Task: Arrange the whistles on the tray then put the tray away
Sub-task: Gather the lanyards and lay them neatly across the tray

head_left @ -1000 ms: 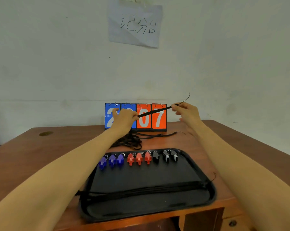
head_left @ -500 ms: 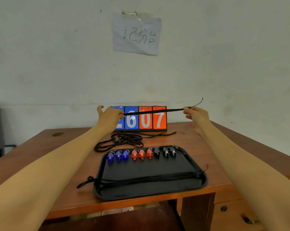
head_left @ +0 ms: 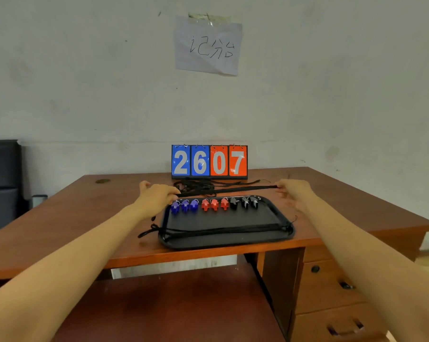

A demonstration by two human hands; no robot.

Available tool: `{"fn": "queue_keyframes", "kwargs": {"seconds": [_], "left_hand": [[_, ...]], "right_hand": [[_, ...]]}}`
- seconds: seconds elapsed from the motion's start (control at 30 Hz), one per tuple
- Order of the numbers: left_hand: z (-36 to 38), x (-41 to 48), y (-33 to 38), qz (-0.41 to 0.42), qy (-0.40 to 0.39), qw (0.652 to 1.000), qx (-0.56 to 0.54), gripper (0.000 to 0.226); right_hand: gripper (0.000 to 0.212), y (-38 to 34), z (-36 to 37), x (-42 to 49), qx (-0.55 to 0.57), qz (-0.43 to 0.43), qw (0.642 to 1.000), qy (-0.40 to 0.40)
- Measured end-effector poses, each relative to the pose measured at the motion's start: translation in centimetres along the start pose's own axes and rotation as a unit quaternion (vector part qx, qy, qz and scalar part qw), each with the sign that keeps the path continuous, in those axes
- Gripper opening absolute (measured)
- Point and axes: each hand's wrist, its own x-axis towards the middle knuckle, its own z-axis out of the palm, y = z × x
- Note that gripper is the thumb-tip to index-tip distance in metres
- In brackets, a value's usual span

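Note:
A black tray (head_left: pixel 270 239) lies on the desk near its front edge. Along its far side stand three blue whistles (head_left: pixel 185 206), three red whistles (head_left: pixel 214 204) and three black whistles (head_left: pixel 244 202) in a row. Several black lanyards (head_left: pixel 223 230) lie stretched across the tray's near part. My left hand (head_left: pixel 156 196) and my right hand (head_left: pixel 293 191) each pinch an end of one black lanyard (head_left: pixel 233 190), held taut just above the tray's far rim. A tangle of loose lanyards (head_left: pixel 198 186) lies behind it.
A flip scoreboard (head_left: pixel 209 161) reading 2607 stands at the back of the wooden desk (head_left: pixel 85 213). A paper note (head_left: pixel 208 45) hangs on the wall. Drawers (head_left: pixel 331 287) are at lower right, a dark chair (head_left: pixel 1 174) at left.
Both hands have spread apart and come down from in front of the scoreboard to just above the tray's far rim, with the lanyard stretched straight between them. The camera has pulled back.

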Motion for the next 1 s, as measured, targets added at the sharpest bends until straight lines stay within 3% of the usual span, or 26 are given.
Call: {"fn": "queue_keyframes", "kwargs": {"seconds": [0.1, 0.17, 0.3, 0.43, 0.6, 0.7, 0.9, 1.0], "left_hand": [[0.7, -1.1, -0.9, -0.009, -0.016, 1.0, -0.005, 0.02], [1.1, -1.7, -1.2, -0.019, -0.019, 1.0, -0.005, 0.016], [2.2, -2.1, -0.9, -0.03, -0.008, 0.999, 0.013, 0.023], [3.1, -2.0, -0.3, -0.032, -0.028, 0.999, 0.032, 0.027], [4.2, -1.9, 0.0, -0.022, -0.061, 0.998, 0.026, 0.025], [4.6, -2.1, 0.2, -0.023, -0.07, 0.997, 0.023, 0.025], [4.1, -2.2, 0.2, -0.024, -0.075, 0.996, 0.03, 0.03], [3.9, -2.5, -0.1, -0.007, -0.074, 0.997, 0.033, 0.033]], "right_hand": [[0.019, 1.2, -0.7, -0.3, -0.087, -0.008, 0.996, -0.012], [0.008, 2.0, -1.1, -0.5, -0.161, -0.021, 0.986, -0.032], [0.014, 3.5, -1.4, -0.4, -0.35, -0.082, 0.933, -0.001], [0.026, 4.8, -1.9, 0.5, -0.429, -0.099, 0.898, 0.012], [0.016, 5.7, -2.2, 0.7, -0.535, -0.135, 0.834, 0.018], [0.016, 6.1, -2.2, 0.9, -0.571, -0.147, 0.808, 0.011], [0.027, 6.4, -2.5, 1.4, -0.565, -0.212, 0.797, 0.01], [0.029, 6.4, -2.3, 1.2, -0.599, -0.247, 0.762, -0.019]]}}
